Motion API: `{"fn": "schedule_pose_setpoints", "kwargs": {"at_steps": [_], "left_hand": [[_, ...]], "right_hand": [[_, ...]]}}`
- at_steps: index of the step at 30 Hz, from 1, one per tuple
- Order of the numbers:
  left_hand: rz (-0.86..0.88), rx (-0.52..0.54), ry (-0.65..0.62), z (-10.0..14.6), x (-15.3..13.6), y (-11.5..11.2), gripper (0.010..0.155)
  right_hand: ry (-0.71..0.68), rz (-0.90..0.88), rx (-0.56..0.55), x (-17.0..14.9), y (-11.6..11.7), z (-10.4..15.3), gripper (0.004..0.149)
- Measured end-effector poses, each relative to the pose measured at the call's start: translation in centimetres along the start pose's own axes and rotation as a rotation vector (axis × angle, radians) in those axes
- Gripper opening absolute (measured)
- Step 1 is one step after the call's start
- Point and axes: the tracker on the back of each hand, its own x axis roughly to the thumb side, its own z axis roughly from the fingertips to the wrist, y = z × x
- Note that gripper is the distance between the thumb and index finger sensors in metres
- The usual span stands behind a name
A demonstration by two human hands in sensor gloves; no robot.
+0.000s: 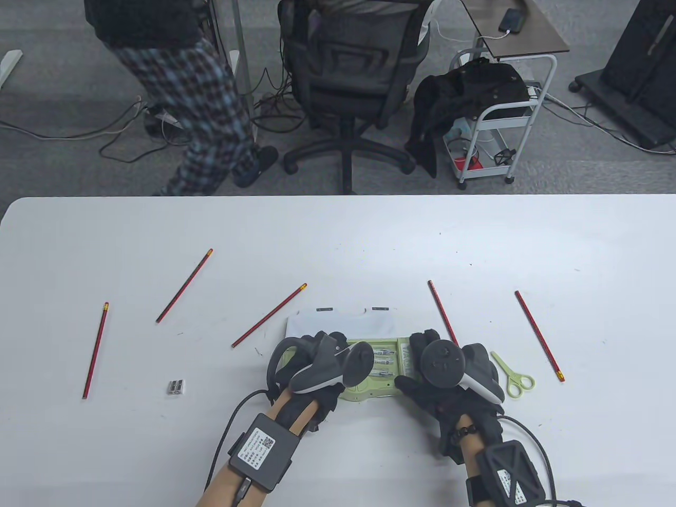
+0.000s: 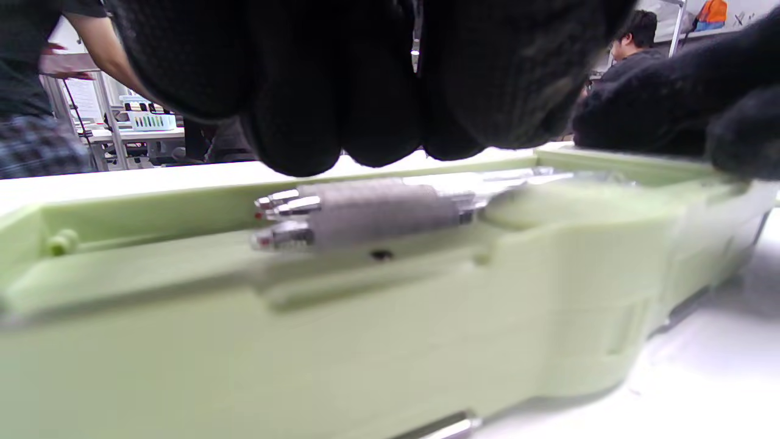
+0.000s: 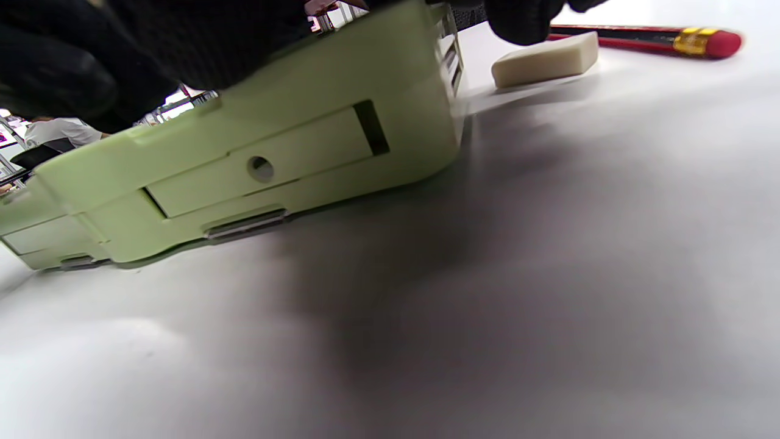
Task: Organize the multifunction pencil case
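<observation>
Five pencils point(image 1: 184, 285) still loose on the tabletop, scissors point(image 1: 513, 374) too; both hands point(image 1: 311, 364) point(image 1: 449, 369) gripping the open pencil case point(image 1: 369, 388) near the front edge.

We see a pale green plastic pencil case point(image 1: 381, 369) lying open, silver-tipped pens point(image 2: 365, 216) inside, five red pencils point(image 1: 269, 316) scattered around

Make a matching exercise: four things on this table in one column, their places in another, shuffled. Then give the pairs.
Things:
1. pale green plastic pencil case
2. small green-handled scissors
3. small silver metal sharpener
4. white block eraser

Places:
A. alone on the table, left of the left hand
B. just right of the right hand
C. beside a red pencil's eraser tip, past the case's end
D. between both hands

Pairs: 1-D, 2-B, 3-A, 4-C
</observation>
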Motion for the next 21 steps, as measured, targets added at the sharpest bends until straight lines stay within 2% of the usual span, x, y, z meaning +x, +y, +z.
{"fn": "schedule_pose_setpoints", "kwargs": {"at_steps": [5, 10, 15, 21], "left_hand": [[0.046, 0.05, 0.054, 2.0, -2.8, 2.3, 0.048], [0.138, 0.067, 0.188, 5.9, -8.3, 4.1, 0.054], [0.194, 0.019, 0.381, 10.7, -14.2, 2.6, 0.061], [0.13, -0.101, 0.547, 13.7, -18.3, -0.5, 0.067]], "right_hand": [[0.0, 0.003, 0.002, 0.0, 0.0, 0.0, 0.088], [0.002, 0.001, 0.003, 0.0, 0.0, 0.0, 0.088], [0.002, -0.002, 0.005, 0.0, 0.0, 0.0, 0.088], [0.003, 0.001, 0.006, 0.1, 0.0, 0.0, 0.088]]}}
